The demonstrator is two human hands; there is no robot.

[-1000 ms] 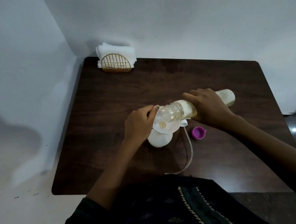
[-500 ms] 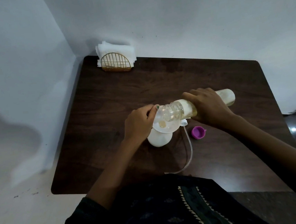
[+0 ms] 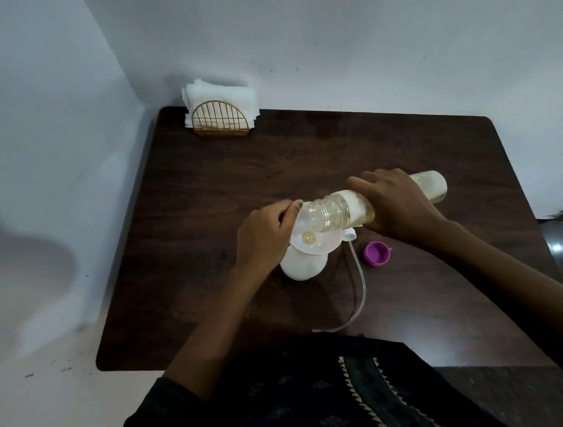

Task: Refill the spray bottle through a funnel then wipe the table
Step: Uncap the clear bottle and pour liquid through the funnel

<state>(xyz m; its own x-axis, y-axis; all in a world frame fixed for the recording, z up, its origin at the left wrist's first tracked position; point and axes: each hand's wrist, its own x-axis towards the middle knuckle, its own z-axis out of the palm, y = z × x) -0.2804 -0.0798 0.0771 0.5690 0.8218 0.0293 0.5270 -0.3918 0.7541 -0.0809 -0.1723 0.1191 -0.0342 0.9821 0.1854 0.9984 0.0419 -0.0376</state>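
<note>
Tilting the refill bottle gripped by the right hand too steeply risks overflowing the funnel that the left hand pinches.

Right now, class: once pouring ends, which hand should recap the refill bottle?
Probably the right hand: it already grips the refill bottle, and the purple cap lies beside it. The left hand steadies the funnel.

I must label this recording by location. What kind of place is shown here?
Probably a plain indoor corner, in a home or a small eatery; I cannot tell which. A dark wooden table stands against bare white walls, and a wire holder of paper napkins sits at its far corner.
</note>
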